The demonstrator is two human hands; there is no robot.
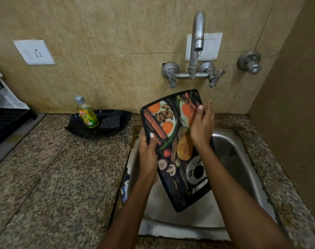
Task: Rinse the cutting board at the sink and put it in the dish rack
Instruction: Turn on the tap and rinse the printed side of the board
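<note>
The cutting board (172, 146) is a black-rimmed board printed with eggs, mushrooms and vegetables. It is held tilted over the steel sink (239, 151), its top corner under the running water from the tap (198, 33). My left hand (147, 153) grips the board's left edge, thumb on the printed face. My right hand (201, 124) lies flat against the upper right part of the board, fingers together and pointing up. A black dish rack (7, 119) stands at the far left on the counter.
A black tray (124, 119) with a green dish-soap bottle (87, 114) and a scrub pad (110, 122) sits left of the sink by the wall. Granite counter (54, 177) spreads to the left. A side wall (297, 123) closes the right.
</note>
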